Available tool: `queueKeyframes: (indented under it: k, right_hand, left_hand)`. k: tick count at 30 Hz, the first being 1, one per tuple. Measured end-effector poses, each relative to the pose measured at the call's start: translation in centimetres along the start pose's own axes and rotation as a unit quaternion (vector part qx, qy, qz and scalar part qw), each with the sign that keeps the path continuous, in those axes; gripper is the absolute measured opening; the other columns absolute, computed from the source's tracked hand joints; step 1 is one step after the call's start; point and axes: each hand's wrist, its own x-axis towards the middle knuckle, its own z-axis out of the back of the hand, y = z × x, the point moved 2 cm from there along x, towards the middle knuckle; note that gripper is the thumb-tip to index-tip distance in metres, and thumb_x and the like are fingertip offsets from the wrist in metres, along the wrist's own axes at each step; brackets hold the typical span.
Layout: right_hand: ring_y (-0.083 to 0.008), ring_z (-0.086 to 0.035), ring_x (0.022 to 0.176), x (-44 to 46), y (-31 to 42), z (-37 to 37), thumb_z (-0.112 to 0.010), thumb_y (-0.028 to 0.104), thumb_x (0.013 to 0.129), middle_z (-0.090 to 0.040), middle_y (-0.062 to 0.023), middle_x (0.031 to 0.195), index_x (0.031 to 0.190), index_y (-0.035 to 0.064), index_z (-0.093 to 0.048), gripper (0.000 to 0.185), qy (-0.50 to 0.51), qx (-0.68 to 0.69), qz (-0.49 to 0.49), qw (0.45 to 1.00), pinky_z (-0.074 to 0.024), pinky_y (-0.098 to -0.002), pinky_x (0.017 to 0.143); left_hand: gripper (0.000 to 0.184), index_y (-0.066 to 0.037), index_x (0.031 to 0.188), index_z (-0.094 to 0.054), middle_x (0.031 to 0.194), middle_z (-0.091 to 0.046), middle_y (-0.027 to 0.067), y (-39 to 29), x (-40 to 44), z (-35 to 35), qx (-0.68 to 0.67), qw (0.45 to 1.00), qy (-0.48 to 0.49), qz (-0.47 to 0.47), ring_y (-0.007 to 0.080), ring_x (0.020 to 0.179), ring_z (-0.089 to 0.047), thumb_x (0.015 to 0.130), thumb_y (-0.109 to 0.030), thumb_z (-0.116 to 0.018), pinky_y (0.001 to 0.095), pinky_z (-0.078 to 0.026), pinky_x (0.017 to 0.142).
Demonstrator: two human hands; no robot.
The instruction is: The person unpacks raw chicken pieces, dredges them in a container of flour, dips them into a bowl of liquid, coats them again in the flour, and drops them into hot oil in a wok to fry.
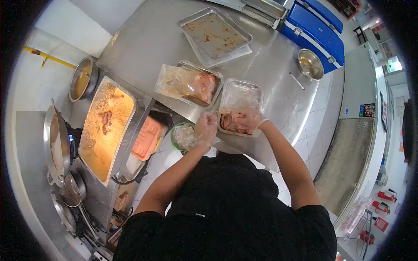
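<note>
My right hand (249, 118), in a clear plastic glove, reaches over a rectangular metal tray (242, 89) at the table's front edge. Its fingers are bent onto pieces of raw meat (228, 123) at the tray's near end. My left hand (205, 127), also gloved, is just left of this tray with its fingers curled closed; whatever may be inside them is hidden. Beyond it stands another metal tray (219, 76) with an open clear plastic bag (172, 81) of raw meat (203, 86) in it.
Left is a deep pan of orange-yellow flour-like coating (95, 132) with a piece of meat (106, 122) on it. A stained flat tray (213, 35) lies farther back. A steel bowl (310, 64) and blue cooler (311, 32) are right. Below my left hand sits a green-rimmed bin (183, 136).
</note>
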Motion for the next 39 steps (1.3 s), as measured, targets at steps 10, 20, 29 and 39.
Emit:
queueKeyframes:
  k: [10, 20, 29, 39]
  right_hand:
    - [-0.0285, -0.066, 0.097, 1.4, 6.7, 2.7, -0.054, 0.035, 0.098, -0.069, -0.0143, 0.113, 0.124, 0.0061, -0.062, 0.039, -0.19, -0.095, 0.091, 0.973, -0.0512, -0.0364, 0.09]
    - [-0.0373, -0.07, 0.079, -5.3, 2.8, -0.1, -0.059, 0.034, 0.09, -0.07, -0.0211, 0.085, 0.096, 0.0053, -0.071, 0.032, -0.151, -0.209, -0.103, 0.961, -0.0547, -0.0459, 0.077]
    - [-0.037, -0.068, 0.099, -2.7, 4.8, -6.1, -0.065, 0.034, 0.087, -0.069, -0.0228, 0.103, 0.115, 0.0071, -0.063, 0.039, -0.272, -0.197, -0.28, 0.899, -0.0554, -0.0469, 0.081]
    - [-0.0176, -0.066, 0.087, -4.5, -4.2, -3.9, -0.08, 0.011, 0.08, -0.07, -0.0082, 0.096, 0.111, 0.0051, -0.067, 0.034, -0.204, 0.375, -0.144, 0.893, -0.0549, -0.0301, 0.072]
  left_hand:
    - [0.047, -0.006, 0.127, -0.055, 0.12, -0.06, 0.0138, -7.6, 0.9, 2.2, -0.74, 0.511, 0.347, 0.264, 0.0269, 0.108, -0.061, 0.097, -0.043, -0.059, 0.0436, -0.054, 0.088]
    - [0.021, -0.014, 0.106, -0.064, 0.091, -0.062, -0.0015, 1.3, 2.4, 28.9, -0.462, 0.856, -0.174, 0.152, 0.01, 0.085, -0.059, 0.095, -0.032, -0.064, 0.0294, -0.048, 0.075]
    - [0.052, -0.001, 0.128, -0.055, 0.121, -0.061, 0.0129, 8.5, 7.1, 41.1, 0.04, 0.952, -0.295, 0.073, 0.0241, 0.108, -0.058, 0.096, -0.041, -0.062, 0.0384, -0.045, 0.094]
    - [0.025, -0.004, 0.11, -0.066, 0.098, -0.07, 0.009, -3.4, 0.9, 12.2, -0.083, 0.98, 0.166, -0.068, 0.0192, 0.088, -0.065, 0.097, -0.025, -0.064, 0.0334, -0.053, 0.081]
